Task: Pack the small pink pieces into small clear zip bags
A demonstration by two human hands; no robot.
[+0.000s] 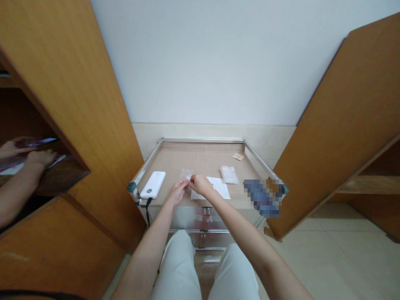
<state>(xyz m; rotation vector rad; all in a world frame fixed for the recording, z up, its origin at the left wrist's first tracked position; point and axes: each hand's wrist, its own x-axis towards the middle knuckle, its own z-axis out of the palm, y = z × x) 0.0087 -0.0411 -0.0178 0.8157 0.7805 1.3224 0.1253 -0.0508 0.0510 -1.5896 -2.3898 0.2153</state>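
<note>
Both of my hands meet over the front middle of the cabinet top (200,156). My left hand (178,191) is closed, pinching a small clear plastic bag (186,173) near its lower edge. Against those fingertips my right hand (200,184) is also closed in a pinch, and what lies between its fingers is too small to make out. Partly under the right hand and wrist is a white sheet of paper (222,191) with small red specks on it. A stack of clear plastic bags (229,175) sits just beyond the paper.
A white power bank (153,184) with a black cable lies at the left. At the back right is a small tan card (238,156); a pixelated dark blue item (261,198) lies at the right corner. Metal rails edge the top. Another person's hands (40,158) work at far left.
</note>
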